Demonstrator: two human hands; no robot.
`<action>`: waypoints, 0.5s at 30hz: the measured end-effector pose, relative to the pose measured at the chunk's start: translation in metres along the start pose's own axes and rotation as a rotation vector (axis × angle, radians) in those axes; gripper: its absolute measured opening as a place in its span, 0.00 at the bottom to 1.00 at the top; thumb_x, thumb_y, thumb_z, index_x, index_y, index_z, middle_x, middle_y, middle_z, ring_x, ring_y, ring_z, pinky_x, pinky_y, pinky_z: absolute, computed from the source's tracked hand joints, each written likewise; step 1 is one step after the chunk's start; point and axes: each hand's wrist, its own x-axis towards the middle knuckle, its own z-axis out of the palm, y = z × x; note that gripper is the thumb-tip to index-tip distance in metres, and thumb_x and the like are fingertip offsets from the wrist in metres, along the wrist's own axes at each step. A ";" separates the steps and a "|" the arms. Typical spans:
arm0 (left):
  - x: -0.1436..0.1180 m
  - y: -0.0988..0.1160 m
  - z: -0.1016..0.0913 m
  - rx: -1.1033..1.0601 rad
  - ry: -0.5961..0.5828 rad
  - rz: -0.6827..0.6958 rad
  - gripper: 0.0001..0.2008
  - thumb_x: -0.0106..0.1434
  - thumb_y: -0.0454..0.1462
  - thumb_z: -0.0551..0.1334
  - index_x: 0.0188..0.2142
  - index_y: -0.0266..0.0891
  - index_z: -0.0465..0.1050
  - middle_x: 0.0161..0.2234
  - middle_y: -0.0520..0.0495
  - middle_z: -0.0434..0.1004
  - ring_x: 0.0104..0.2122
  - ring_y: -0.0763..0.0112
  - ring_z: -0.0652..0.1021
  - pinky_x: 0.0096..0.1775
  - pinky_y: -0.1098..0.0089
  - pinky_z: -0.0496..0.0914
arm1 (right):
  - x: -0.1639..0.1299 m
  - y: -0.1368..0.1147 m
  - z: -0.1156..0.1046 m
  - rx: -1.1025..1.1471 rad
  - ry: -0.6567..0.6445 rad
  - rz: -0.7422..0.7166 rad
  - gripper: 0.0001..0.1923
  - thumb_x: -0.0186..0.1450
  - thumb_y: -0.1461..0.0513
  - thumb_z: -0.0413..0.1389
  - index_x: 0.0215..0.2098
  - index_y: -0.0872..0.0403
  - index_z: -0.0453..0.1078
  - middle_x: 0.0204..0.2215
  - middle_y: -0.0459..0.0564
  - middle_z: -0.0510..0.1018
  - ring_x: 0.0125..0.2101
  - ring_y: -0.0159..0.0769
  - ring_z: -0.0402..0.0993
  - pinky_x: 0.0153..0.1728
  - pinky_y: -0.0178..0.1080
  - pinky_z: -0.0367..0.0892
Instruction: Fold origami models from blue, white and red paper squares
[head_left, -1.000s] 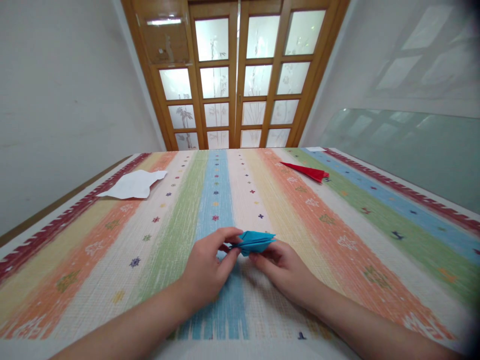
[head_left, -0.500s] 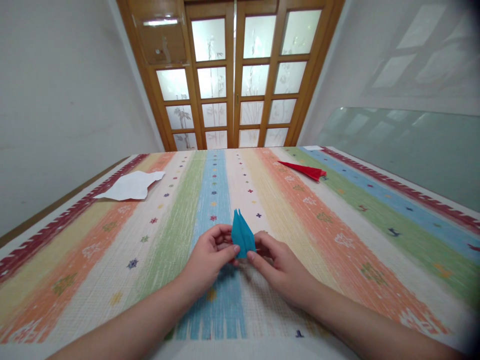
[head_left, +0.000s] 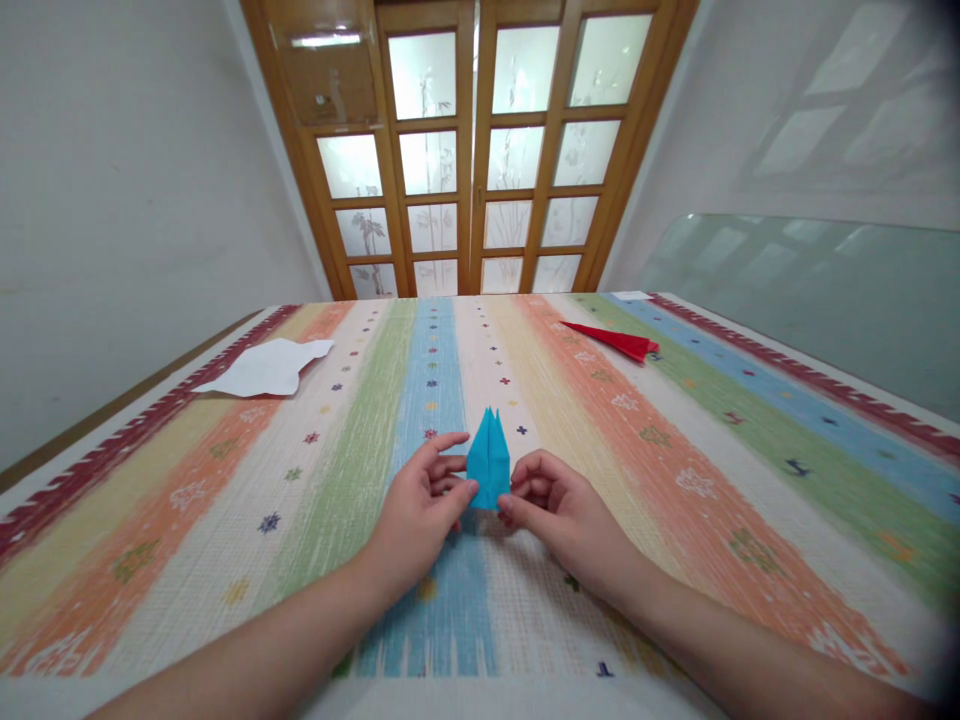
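Note:
A folded blue paper piece (head_left: pixel 488 462), narrow with two points at its far end, stands between my hands just above the striped tablecloth (head_left: pixel 675 470). My left hand (head_left: pixel 420 510) pinches its lower left edge with thumb and fingers. Its lower right edge is pinched by my right hand (head_left: pixel 559 515). The paper's points aim away from me, over the blue stripe.
A red folded paper (head_left: pixel 615 341) lies at the far right of the table. A white cut paper sheet (head_left: pixel 264 369) lies at the far left near the table edge. Wooden glazed doors (head_left: pixel 472 150) stand behind the table.
The blue paper has turned from lying sideways to pointing away from me. Both hands kept hold of it and shifted slightly farther from me.

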 end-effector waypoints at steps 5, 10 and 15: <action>-0.002 -0.001 -0.002 0.155 -0.020 0.057 0.14 0.64 0.38 0.65 0.49 0.40 0.77 0.35 0.46 0.79 0.26 0.73 0.74 0.27 0.73 0.69 | 0.001 -0.002 -0.001 0.011 0.006 -0.019 0.13 0.63 0.58 0.66 0.36 0.51 0.65 0.26 0.41 0.75 0.27 0.30 0.73 0.30 0.35 0.66; -0.003 0.002 -0.004 0.230 -0.150 0.153 0.12 0.61 0.31 0.60 0.38 0.42 0.83 0.34 0.48 0.74 0.26 0.75 0.73 0.28 0.73 0.68 | 0.002 -0.007 0.001 0.046 0.020 -0.027 0.14 0.62 0.55 0.66 0.35 0.52 0.67 0.27 0.43 0.76 0.27 0.30 0.73 0.30 0.35 0.68; -0.004 0.004 -0.006 0.290 -0.179 0.136 0.15 0.61 0.30 0.58 0.37 0.43 0.84 0.32 0.49 0.72 0.27 0.74 0.73 0.30 0.72 0.68 | 0.001 -0.008 0.002 0.097 0.028 0.006 0.16 0.61 0.54 0.67 0.34 0.52 0.67 0.28 0.44 0.77 0.28 0.30 0.73 0.29 0.33 0.67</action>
